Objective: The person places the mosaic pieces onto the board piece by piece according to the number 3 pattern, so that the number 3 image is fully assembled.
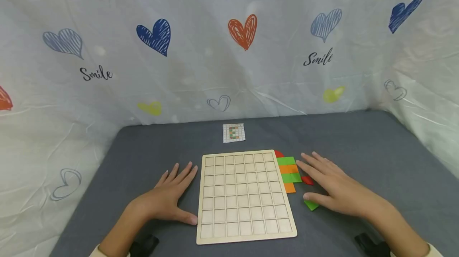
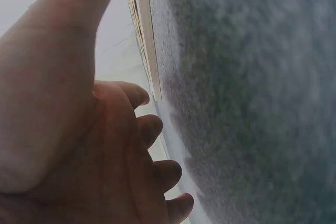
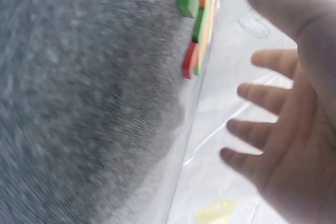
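Note:
A pale wooden grid board (image 1: 247, 200) with bare square cells lies on the grey cloth. Beside its left edge, my left hand (image 1: 166, 199) has its fingers spread and holds nothing; the thumb tip is right at the board's edge. My right hand (image 1: 335, 189) is spread too, with nothing in it, over the cloth to the right of the colored pieces. Green pieces (image 1: 291, 178), orange pieces (image 1: 288, 169) and a red piece (image 1: 278, 154) sit along the board's right edge. A small red piece (image 1: 307, 180) and a green piece (image 1: 311, 205), partly hidden by the thumb, are nearest that hand.
Behind the board lies a small paper card (image 1: 234, 133) printed with a grid and a colored pattern. The grey cloth (image 1: 172, 137) covers the table. A white curtain (image 1: 201, 77) with hearts and "Smile" lettering hangs along the back and sides.

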`<action>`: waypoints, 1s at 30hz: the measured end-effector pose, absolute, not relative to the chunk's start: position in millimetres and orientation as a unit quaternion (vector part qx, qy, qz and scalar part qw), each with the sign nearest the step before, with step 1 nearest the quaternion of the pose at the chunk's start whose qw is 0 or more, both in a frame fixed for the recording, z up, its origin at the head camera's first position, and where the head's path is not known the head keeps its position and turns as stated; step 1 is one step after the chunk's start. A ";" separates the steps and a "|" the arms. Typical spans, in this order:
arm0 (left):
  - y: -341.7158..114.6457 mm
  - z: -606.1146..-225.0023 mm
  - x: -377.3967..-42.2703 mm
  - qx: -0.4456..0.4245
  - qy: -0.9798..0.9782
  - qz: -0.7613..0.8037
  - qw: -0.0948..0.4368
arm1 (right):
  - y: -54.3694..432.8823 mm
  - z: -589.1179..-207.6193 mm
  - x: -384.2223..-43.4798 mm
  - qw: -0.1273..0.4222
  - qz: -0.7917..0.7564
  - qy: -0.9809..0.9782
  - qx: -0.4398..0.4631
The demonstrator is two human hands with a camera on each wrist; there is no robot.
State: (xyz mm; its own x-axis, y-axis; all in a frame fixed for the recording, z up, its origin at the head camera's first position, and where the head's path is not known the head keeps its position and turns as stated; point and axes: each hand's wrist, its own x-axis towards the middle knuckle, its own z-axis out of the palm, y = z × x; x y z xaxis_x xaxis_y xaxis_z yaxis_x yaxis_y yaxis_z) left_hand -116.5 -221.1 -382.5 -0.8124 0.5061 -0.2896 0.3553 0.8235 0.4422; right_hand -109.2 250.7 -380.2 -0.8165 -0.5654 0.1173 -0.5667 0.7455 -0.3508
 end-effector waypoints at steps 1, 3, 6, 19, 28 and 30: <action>-220.0 -382.1 -116.1 0.233 0.932 0.188 0.204 | 250.1 -380.5 -109.7 0.018 0.180 -0.931 0.318; -218.0 -381.6 -115.1 0.236 0.931 0.188 0.208 | 248.0 -381.1 -111.6 0.051 0.167 -0.922 0.345; -215.8 -381.6 -113.9 0.240 0.930 0.184 0.210 | 243.5 -381.8 -115.0 0.084 0.163 -0.905 0.383; -207.7 -384.5 -109.9 0.250 0.927 0.175 0.216 | 221.9 -386.2 -121.8 0.044 0.163 -0.893 0.417; -203.0 -383.2 -105.4 0.266 0.928 0.161 0.207 | 212.7 -384.5 -123.3 0.028 0.141 -0.913 0.381; -202.0 -382.8 -104.4 0.268 0.927 0.161 0.207 | 211.4 -384.4 -124.3 0.021 0.144 -0.915 0.376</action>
State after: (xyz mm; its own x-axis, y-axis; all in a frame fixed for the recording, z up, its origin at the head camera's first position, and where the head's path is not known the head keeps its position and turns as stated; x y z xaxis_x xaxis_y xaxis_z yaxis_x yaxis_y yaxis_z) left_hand -104.4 -202.0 -382.8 -0.7709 0.5627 -0.2984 0.4296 0.8053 0.4086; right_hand -124.3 211.4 -384.4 -0.7171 -0.6815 0.1458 -0.6934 0.6766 -0.2479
